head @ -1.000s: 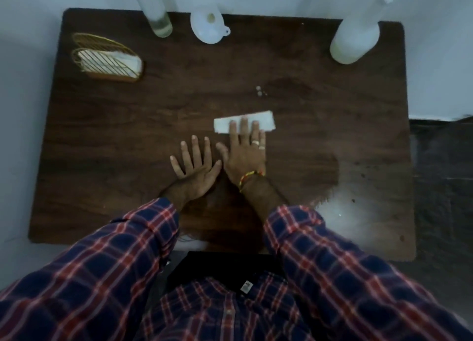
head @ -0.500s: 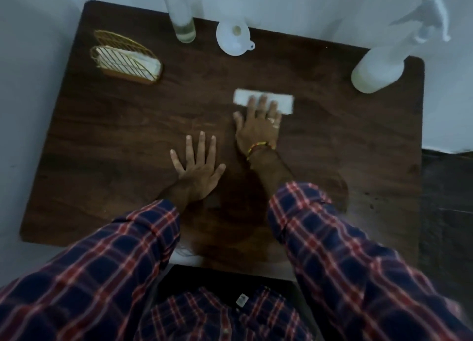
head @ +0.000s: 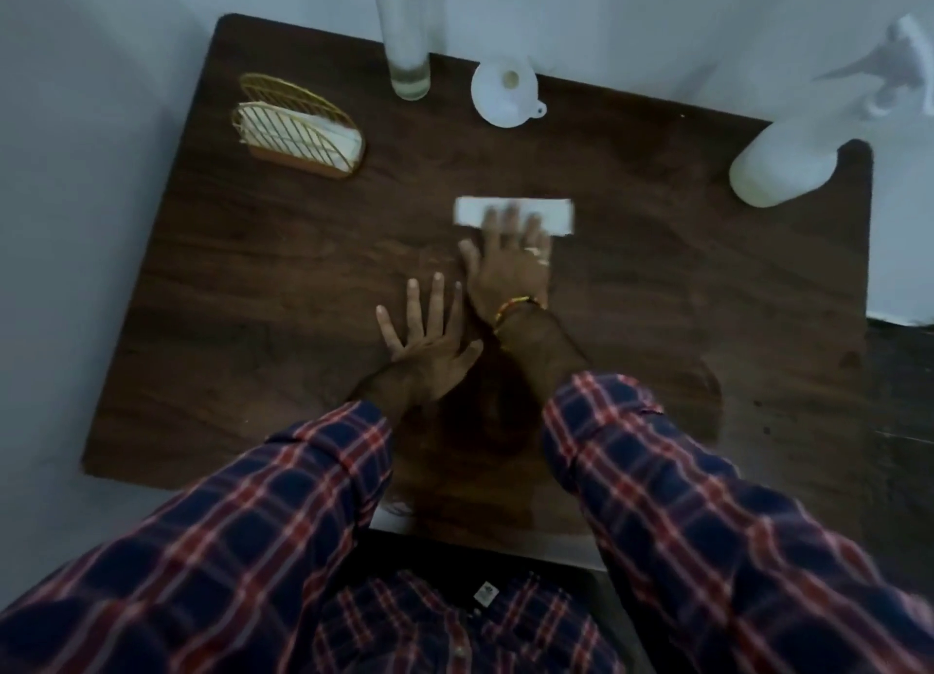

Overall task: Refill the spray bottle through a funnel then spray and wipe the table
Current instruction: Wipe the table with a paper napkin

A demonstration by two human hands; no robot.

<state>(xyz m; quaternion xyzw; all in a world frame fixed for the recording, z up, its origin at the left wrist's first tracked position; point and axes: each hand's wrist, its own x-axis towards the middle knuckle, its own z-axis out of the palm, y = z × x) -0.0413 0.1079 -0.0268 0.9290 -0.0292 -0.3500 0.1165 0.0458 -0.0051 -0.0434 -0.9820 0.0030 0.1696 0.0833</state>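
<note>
The right hand presses straight fingers flat on a folded white tissue on the desk. The left hand lies spread and flat just beside its wrist. The spray bottle stands far right of the right hand, the funnel beyond it.

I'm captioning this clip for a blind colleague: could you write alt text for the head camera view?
A person's right hand presses a folded white paper towel flat on a dark wooden table, while the left hand rests open beside it. Along the far edge stand a gold wire napkin holder, a clear tall bottle, a white plastic funnel and a white spray bottle.
</note>
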